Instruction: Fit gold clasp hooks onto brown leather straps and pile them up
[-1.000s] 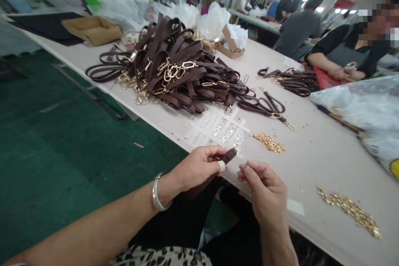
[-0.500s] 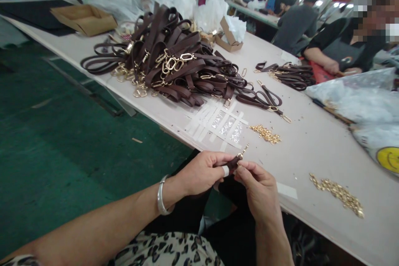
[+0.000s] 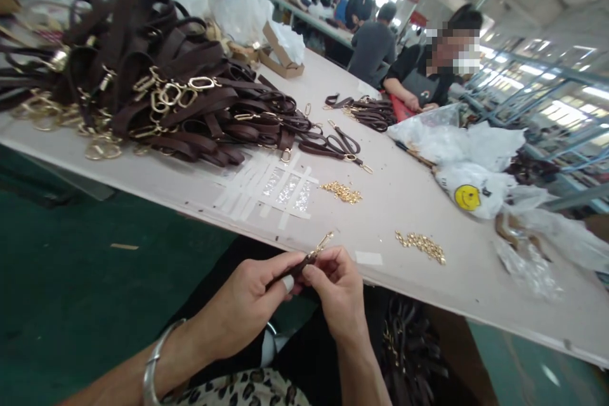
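Note:
Between my hands, just off the table's near edge, is a dark brown leather strap (image 3: 291, 271) with a gold metal clasp (image 3: 325, 241) sticking out of its far end. My left hand (image 3: 250, 295) pinches the strap between thumb and fingers; a white wrap covers the thumb tip. Close against the strap's metal end, my right hand (image 3: 337, 288) has its thumb and fingers pressed together. Whatever small piece it may grip is hidden by the fingertips. Small gold fittings lie in one pile (image 3: 341, 192) beyond my hands and another pile (image 3: 421, 246) to the right.
A large heap of brown straps with gold hardware (image 3: 190, 95) covers the table's left side. Taped clear film (image 3: 285, 190) lies before it. White plastic bags (image 3: 476, 171) sit at right. A co-worker (image 3: 419, 76) sits across the table. More straps (image 3: 413, 349) hang below the edge.
The view has swung to the right, so the heap and table appear shifted left. Both hands stay together at the strap's end, and more of the gold clasp shows.

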Motion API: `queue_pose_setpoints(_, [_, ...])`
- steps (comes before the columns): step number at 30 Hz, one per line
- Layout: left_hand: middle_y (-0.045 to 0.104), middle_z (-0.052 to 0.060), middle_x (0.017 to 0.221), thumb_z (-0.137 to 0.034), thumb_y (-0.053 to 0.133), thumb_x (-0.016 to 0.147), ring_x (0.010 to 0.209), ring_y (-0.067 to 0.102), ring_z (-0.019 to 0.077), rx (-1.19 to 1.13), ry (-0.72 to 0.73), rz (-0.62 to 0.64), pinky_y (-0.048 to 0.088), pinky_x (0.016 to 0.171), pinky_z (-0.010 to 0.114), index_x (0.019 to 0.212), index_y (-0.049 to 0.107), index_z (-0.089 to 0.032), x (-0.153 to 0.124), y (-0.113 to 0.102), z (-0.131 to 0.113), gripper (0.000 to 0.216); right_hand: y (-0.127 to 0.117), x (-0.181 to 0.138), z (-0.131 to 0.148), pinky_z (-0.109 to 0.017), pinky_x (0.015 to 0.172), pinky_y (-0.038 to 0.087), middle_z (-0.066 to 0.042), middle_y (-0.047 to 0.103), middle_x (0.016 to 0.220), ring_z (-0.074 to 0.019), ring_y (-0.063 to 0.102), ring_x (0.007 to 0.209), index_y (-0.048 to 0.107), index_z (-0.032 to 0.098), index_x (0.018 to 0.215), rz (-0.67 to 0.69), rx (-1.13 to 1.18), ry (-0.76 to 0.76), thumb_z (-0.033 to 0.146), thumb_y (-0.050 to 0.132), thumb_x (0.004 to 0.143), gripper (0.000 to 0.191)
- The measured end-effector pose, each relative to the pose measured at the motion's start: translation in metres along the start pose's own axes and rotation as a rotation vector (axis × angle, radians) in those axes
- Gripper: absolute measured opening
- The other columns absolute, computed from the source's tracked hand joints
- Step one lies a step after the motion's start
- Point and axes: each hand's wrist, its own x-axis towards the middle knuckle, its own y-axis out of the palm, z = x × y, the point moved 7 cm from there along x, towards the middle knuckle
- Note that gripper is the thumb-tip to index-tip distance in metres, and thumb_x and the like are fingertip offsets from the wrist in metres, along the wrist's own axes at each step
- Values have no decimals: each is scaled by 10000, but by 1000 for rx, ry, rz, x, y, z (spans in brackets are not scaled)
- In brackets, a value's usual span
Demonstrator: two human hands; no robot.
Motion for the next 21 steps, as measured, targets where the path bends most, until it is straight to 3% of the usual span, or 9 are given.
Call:
queue_pose_setpoints(3, [689,32,1002,-197,445,944,745,647,139,-120,-131,29,547,667,245,1441,524,-241,0,10,11,506,-27,2,14,-268,675,532,33,664,795,-139,669,704,572,223,951,0,-280,-89,371,699,836,226])
queue_pose_setpoints(7, [670,51,1032,-294,499,928,718,584,131,-160,-250,-62,471,602,232,1419,551,-221,5,1,23,499,-114,22,48,-348,831,530,-70,728,978,-195,679,863,626,199,1048,-338,-1036,-280,452,531,916,300])
queue_pose_setpoints(9, [681,63,1004,-381,509,932,738,563,146,-195,-295,-101,447,610,244,1322,634,-181,7,-4,26,456,-155,39,58,-406,886,496,-119,720,1024,-239,661,922,638,171,1080,-426,-1198,-286,396,504,909,312])
queue_pose_setpoints(11, [686,70,936,-418,510,928,745,545,158,-241,-331,-137,436,629,260,1143,722,-136,8,-9,28,414,-182,57,61,-438,909,462,-141,715,1013,-272,640,952,652,158,1099,-429,-1320,-267,322,495,889,309])
queue_pose_setpoints(14, [689,61,876,-405,544,907,764,544,169,-294,-356,-190,435,678,277,1012,753,-130,11,-14,27,361,-201,80,56,-420,881,447,-131,723,932,-274,638,911,677,170,1091,-361,-1510,-222,241,480,878,298])
queue_pose_setpoints(18, [728,42,981,-337,659,830,830,584,164,-384,-348,-230,446,760,274,1142,730,-180,19,-20,19,357,-205,97,49,-368,808,455,-117,728,881,-252,662,842,692,185,1076,-257,-1687,-157,219,468,897,288])
queue_pose_setpoints(21, [736,45,1049,-224,728,733,889,615,164,-476,-312,-236,467,761,256,1118,731,-176,28,-19,11,388,-204,102,49,-366,775,467,-123,727,857,-260,679,807,695,185,1098,-183,-1760,-120,236,473,902,300])
